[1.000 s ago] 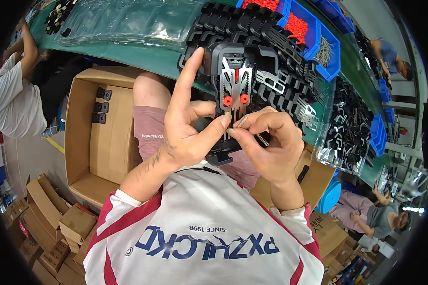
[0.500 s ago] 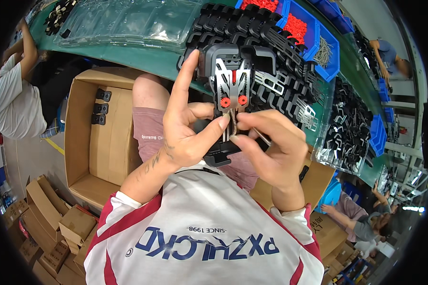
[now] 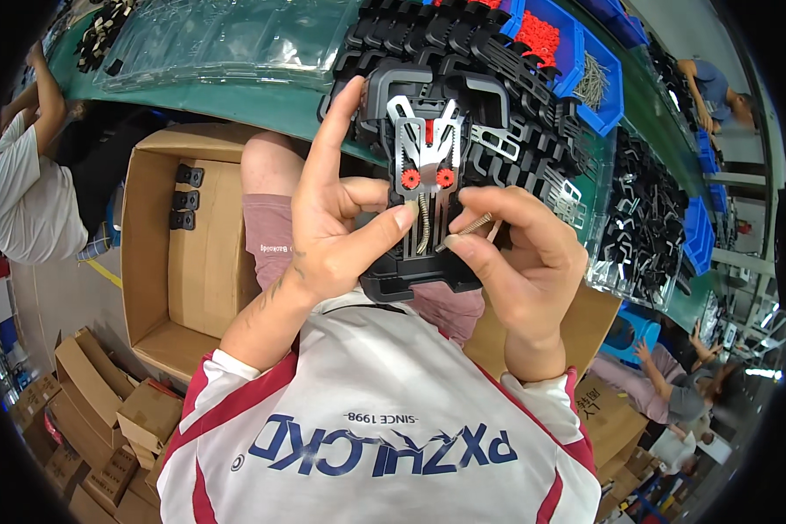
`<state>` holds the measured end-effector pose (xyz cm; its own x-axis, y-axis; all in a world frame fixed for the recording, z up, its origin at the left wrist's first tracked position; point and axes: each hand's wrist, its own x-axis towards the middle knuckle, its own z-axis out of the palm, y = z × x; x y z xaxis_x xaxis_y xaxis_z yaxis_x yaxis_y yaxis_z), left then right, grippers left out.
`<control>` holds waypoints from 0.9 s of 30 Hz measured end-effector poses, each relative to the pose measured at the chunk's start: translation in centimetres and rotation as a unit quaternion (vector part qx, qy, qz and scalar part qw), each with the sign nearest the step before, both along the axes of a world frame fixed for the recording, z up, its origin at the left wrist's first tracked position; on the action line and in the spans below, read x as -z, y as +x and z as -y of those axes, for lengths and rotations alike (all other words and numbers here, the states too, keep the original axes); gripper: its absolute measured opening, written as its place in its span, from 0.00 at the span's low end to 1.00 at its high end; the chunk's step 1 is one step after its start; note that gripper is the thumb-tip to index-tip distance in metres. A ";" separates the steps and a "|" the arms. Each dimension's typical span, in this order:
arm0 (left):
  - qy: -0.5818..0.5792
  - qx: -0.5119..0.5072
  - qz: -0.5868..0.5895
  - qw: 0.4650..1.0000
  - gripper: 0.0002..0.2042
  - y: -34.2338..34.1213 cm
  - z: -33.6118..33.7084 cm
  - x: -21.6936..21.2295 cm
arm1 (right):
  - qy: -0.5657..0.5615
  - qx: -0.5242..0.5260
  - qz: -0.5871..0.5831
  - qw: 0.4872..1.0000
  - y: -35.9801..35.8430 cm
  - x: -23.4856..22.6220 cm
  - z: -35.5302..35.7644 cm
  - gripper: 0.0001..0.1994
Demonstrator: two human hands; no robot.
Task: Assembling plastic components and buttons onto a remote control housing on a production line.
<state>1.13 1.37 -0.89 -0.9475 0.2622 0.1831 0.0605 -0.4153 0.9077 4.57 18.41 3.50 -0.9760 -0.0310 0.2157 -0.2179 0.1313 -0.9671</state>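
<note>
My left hand (image 3: 325, 234) grips a black plastic holder assembly (image 3: 400, 286) by its left side, thumb pressed near its middle and index finger stretched up along it. Two silver metal arms and a metal plate (image 3: 428, 182) lie in the assembly, with a small red gear (image 3: 410, 179) on each side and a red piece between the arms. Below the plate, a coil spring (image 3: 424, 229) lies slightly bowed along the channel, beside the left thumb tip. In my right hand (image 3: 533, 266), another coil spring (image 3: 475, 224) is pinched between thumb and fingers, just right of the channel.
Rows of black plastic parts (image 3: 489, 52) cover the green bench (image 3: 279, 113) ahead. Blue bins (image 3: 604, 113) hold red pieces and metal pins. Clear trays (image 3: 227, 44) lie at far left. An open cardboard box (image 3: 205, 262) stands left of my leg. Other people work nearby.
My right fingers have moved off the spring in the channel, to the right. A second spring now shows in their pinch. The assembly's far end has shifted slightly away from me.
</note>
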 end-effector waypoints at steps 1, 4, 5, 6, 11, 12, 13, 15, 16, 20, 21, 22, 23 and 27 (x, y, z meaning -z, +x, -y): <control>-0.006 0.002 -0.005 1.000 0.44 0.0 0.1 0.0 | -0.022 0.013 0.024 0.999 0.0 -0.1 0.5 0.11; -0.016 0.007 -0.017 1.000 0.44 -0.1 0.1 0.1 | -0.066 0.039 0.071 0.995 0.0 -0.1 0.9 0.11; -0.025 -0.002 -0.027 0.999 0.44 0.0 0.1 0.1 | -0.050 0.027 0.061 0.997 0.0 0.2 0.7 0.12; -0.033 -0.010 -0.038 0.999 0.44 0.0 0.0 0.1 | -0.035 0.015 0.050 0.998 -0.1 0.6 0.4 0.12; -0.030 -0.051 -0.033 0.998 0.43 0.2 -0.7 0.1 | 0.033 -0.029 0.014 0.999 -0.6 0.9 -0.6 0.13; -0.020 -0.064 -0.021 0.998 0.43 0.3 -0.9 0.1 | 0.052 -0.040 0.006 0.998 -0.6 0.8 -0.6 0.13; -0.010 -0.077 -0.009 0.997 0.43 0.4 -0.9 0.2 | 0.071 -0.051 -0.003 0.996 -0.5 0.8 -0.6 0.13; -0.012 -0.066 -0.012 0.998 0.43 0.4 -0.6 0.2 | 0.071 -0.051 -0.007 0.996 -0.7 0.9 -0.6 0.13; -0.016 -0.056 -0.009 0.998 0.43 0.6 -0.4 0.3 | 0.071 -0.051 -0.006 0.996 -0.6 1.0 -0.5 0.13; -0.017 -0.030 0.000 0.999 0.43 1.0 -0.2 0.3 | 0.068 -0.039 -0.010 0.997 -0.4 1.1 -0.3 0.13; -0.010 -0.028 0.005 1.000 0.43 1.0 -0.4 0.3 | 0.067 -0.029 -0.017 0.997 -0.2 1.1 -0.3 0.13; -0.004 -0.023 0.010 1.000 0.43 0.9 -0.6 0.3 | 0.066 -0.016 -0.023 0.997 0.0 1.0 -0.3 0.12; 0.003 -0.014 0.016 1.000 0.43 0.9 -0.9 0.3 | 0.067 0.000 -0.029 0.997 0.3 1.0 -0.5 0.12; -0.061 -0.074 0.022 0.995 0.44 0.7 -0.5 1.2 | 0.019 0.132 -0.020 0.991 4.9 3.1 -7.2 0.12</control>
